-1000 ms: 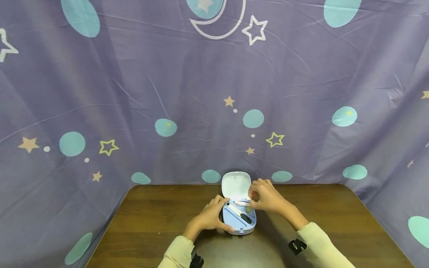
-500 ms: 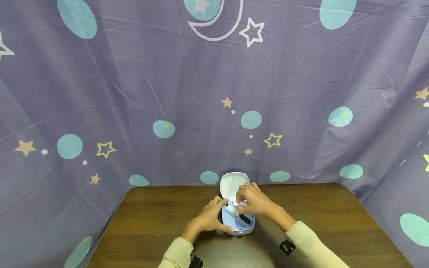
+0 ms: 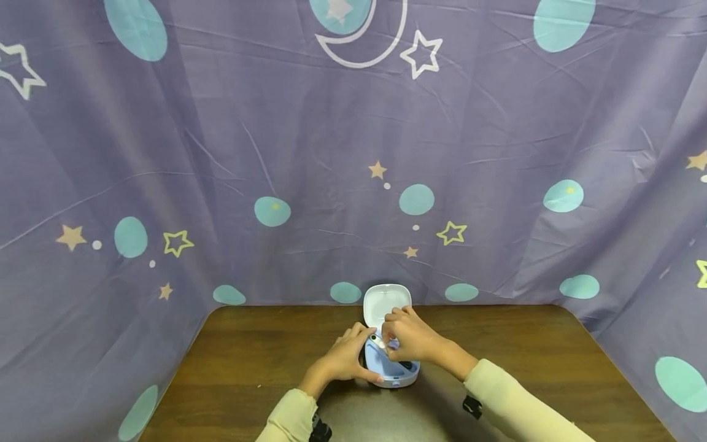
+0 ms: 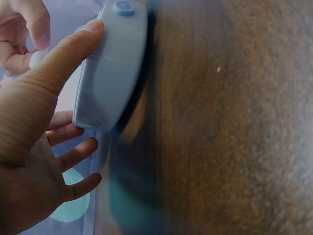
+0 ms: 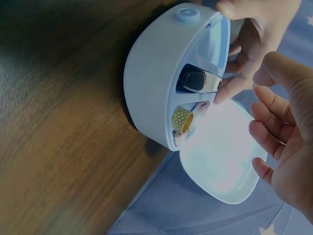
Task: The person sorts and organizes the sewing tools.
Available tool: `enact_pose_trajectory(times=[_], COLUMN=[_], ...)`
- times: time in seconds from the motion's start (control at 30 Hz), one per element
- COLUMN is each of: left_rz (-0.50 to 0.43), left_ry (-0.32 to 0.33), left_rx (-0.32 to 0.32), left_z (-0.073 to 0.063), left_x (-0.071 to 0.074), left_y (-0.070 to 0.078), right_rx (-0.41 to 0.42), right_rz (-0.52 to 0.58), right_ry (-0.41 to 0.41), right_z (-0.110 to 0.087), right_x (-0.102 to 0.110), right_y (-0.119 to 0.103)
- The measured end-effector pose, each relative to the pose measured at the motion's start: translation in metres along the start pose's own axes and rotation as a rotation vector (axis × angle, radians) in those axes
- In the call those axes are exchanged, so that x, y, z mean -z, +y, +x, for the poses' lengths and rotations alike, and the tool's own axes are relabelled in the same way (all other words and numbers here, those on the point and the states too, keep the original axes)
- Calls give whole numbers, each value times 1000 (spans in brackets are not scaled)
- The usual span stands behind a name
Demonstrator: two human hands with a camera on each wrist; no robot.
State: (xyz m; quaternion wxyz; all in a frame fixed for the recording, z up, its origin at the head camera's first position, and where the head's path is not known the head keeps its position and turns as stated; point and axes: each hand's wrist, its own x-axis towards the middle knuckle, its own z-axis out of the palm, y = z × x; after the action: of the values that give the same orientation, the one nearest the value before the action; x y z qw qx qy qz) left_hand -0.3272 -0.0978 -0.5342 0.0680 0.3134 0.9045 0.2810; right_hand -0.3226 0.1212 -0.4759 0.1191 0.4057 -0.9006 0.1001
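Observation:
An opened light-blue sewing box (image 3: 393, 372) with a white lid (image 3: 387, 299) tilted back stands on the table. My left hand (image 3: 343, 359) holds its left side, thumb on the front rim and index finger farther back. My right hand (image 3: 411, 336) is over the tray, thumb and index finger pinching a small white piece (image 4: 37, 58), mostly hidden by the fingers. Below it, a tool with a black end (image 5: 194, 81) lies in a slanted compartment, partly covered in the head view. A gold dimpled ring thimble (image 5: 182, 119) sits in a side compartment.
A brown wooden table (image 3: 265, 350) spreads around the box. A purple curtain (image 3: 331, 123) with stars and ovals hangs right behind its back edge. A round latch button (image 5: 188, 15) is on the box's front.
My right hand has moved left from the tray's back right corner to above the slanted tool, carrying the small white piece. My left hand has stayed on the box.

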Motion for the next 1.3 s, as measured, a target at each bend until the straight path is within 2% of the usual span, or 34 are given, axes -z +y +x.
enact_pose_trajectory(times=[0.23, 0.43, 0.83, 1.17, 1.3], left_rz=[51, 68, 45, 72, 83], left_ry=[3, -10, -23, -5, 3], left_rx=[-5, -12, -9, -22, -24], left_z=[2, 3, 0, 2, 2], left_x=[1, 0, -1, -2, -2], left_y=[0, 0, 0, -2, -2], right_rx=[76, 53, 69, 167, 177], right_rz=[-66, -75, -134, -226, -252], right_ry=[0, -82, -147, -109, -128], right_z=[3, 3, 5, 7, 6], right_x=[-5, -15, -26, -29, -31], right_y=[-5, -11, -15, -13, -13])
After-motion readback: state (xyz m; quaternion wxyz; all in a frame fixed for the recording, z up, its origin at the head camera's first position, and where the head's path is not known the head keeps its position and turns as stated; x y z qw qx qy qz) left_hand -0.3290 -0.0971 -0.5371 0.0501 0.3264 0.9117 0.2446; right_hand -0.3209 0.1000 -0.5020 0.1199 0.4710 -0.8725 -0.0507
